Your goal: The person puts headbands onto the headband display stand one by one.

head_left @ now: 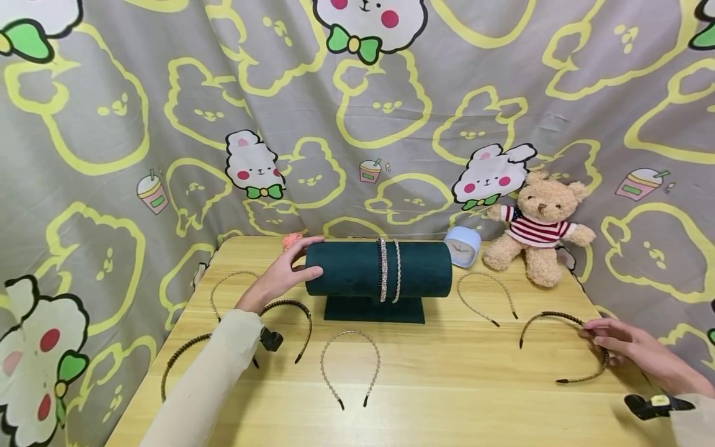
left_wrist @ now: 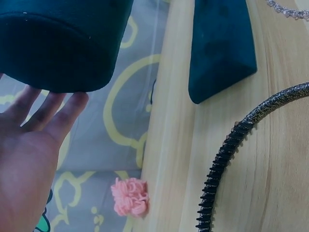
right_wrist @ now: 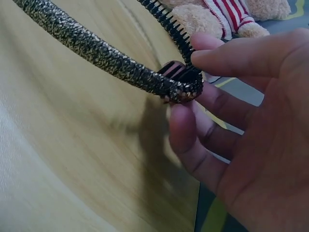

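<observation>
A dark green velvet headband stand point(head_left: 346, 270) carries two jewelled headbands, a wide sparkly headband point(head_left: 383, 273) and a thin braided headband point(head_left: 397, 273). My left hand point(head_left: 282, 273) holds the stand's left end, thumb across the front and fingers at the top and back. The left wrist view has these fingertips at the rim of the roll's end point(left_wrist: 58, 53). At the right, my right hand point(head_left: 631, 347) pinches a black-and-gold glittery headband point(right_wrist: 106, 63) at the middle of its curve, thumb against the glittery outside and fingers on the toothed inner side. This headband's tips point left.
Black headband point(head_left: 310, 323) and another dark headband point(head_left: 175, 360) lie left, near a thin headband point(head_left: 215, 288). A beaded headband point(head_left: 350, 332) lies front centre, a thin headband point(head_left: 466, 304) right of the stand. Behind are a blue clock point(head_left: 462, 246), teddy bear point(head_left: 542, 230) and pink clump point(left_wrist: 130, 195).
</observation>
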Demonstrator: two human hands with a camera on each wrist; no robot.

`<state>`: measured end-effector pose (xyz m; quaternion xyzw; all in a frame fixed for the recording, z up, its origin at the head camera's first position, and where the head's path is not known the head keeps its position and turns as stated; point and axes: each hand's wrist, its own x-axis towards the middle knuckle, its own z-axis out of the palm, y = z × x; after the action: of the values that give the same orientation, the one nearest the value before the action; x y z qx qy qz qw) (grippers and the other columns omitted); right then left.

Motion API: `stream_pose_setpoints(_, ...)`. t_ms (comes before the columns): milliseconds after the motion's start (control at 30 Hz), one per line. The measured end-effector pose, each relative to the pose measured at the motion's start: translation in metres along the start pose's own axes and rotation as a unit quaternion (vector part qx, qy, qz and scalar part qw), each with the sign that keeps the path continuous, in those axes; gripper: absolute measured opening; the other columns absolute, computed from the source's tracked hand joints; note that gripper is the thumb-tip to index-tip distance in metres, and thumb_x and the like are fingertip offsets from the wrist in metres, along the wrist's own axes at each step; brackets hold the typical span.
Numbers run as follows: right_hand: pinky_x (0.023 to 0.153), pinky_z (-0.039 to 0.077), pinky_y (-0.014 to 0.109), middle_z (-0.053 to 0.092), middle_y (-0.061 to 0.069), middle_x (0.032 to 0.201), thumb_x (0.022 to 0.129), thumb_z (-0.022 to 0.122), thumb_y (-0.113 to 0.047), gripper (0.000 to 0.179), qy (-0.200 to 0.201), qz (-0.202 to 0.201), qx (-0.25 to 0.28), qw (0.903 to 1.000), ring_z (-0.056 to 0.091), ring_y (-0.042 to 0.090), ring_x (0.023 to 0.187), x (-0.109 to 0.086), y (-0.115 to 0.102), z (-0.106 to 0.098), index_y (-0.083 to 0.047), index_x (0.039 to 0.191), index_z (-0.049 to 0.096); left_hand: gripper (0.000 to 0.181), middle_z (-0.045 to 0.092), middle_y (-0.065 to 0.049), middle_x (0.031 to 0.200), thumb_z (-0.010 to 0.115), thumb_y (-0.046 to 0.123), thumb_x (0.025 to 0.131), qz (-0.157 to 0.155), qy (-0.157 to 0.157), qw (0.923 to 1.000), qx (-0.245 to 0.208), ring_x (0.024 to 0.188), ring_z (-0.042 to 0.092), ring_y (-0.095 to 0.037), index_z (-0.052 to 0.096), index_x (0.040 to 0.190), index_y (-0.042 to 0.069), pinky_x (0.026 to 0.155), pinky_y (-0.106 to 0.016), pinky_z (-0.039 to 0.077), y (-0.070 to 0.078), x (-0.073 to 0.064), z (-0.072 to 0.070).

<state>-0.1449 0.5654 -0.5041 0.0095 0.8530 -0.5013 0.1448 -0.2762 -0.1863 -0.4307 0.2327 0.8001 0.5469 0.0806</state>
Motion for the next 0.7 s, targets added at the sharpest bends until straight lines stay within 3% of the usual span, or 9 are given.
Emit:
stream_pose_setpoints(133, 0.072, 0.060, 0.031, 0.073, -0.030, 0.125, 0.116, 0.051, -0.013, 0.033, -0.005, -0.014, 0.040, 0.9991, 0.068, -0.004, 0.106, -0.0033, 0.0012, -0.0024, -0.028, 0.141, 0.066, 0.070, 0.021, -0.002, 0.181, 0.074, 0.033, 0.106, 0.006, 0.000, 1.0000, -0.001, 0.168, 0.017, -0.041, 0.041, 0.167, 0.027, 0.131, -0.070, 0.027, -0.0006, 0.0004, 0.0005)
stream_pose_setpoints(267, 0.080, 0.061, 0.024, 0.071, -0.028, 0.132, 0.116, 0.046, -0.004, 0.041, -0.008, -0.055, 0.088, 0.9946, 0.068, -0.006, 0.113, -0.0053, 0.0021, -0.0051, -0.029, 0.144, 0.064, 0.070, 0.021, -0.004, 0.181, 0.073, 0.032, 0.106, 0.008, 0.001, 1.0000, -0.002, 0.168, 0.017, -0.041, 0.041, 0.168, 0.026, 0.130, -0.070, 0.027, -0.0017, 0.0005, 0.0007)
stream_pose_setpoints(433, 0.087, 0.061, 0.020, 0.069, -0.025, 0.137, 0.115, 0.042, 0.002, 0.046, -0.023, -0.086, 0.168, 0.9819, 0.069, 0.000, 0.114, -0.0071, 0.0013, -0.0072, -0.024, 0.147, 0.063, 0.070, 0.020, -0.001, 0.181, 0.073, 0.034, 0.106, 0.002, -0.001, 1.0000, -0.002, 0.168, 0.016, -0.041, 0.041, 0.168, 0.027, 0.131, -0.070, 0.027, -0.0029, 0.0006, 0.0005)
stream_pose_setpoints(567, 0.087, 0.059, 0.019, 0.067, -0.024, 0.138, 0.116, 0.038, 0.002, 0.048, -0.029, -0.104, 0.184, 0.9770, 0.068, 0.002, 0.113, -0.0082, -0.0007, -0.0085, -0.022, 0.149, 0.063, 0.069, 0.021, -0.001, 0.181, 0.073, 0.034, 0.106, 0.002, -0.001, 1.0000, 0.000, 0.168, 0.016, -0.041, 0.041, 0.167, 0.030, 0.131, -0.069, 0.027, -0.0030, 0.0007, 0.0002)
stream_pose_setpoints(700, 0.089, 0.062, 0.022, 0.069, -0.017, 0.140, 0.116, 0.033, 0.006, 0.052, -0.055, -0.136, 0.232, 0.9616, 0.071, 0.005, 0.112, -0.0073, -0.0055, -0.0096, -0.019, 0.150, 0.062, 0.068, 0.021, -0.001, 0.180, 0.073, 0.034, 0.106, 0.003, -0.001, 1.0000, 0.000, 0.168, 0.016, -0.041, 0.042, 0.166, 0.034, 0.130, -0.070, 0.028, -0.0029, 0.0008, 0.0000)
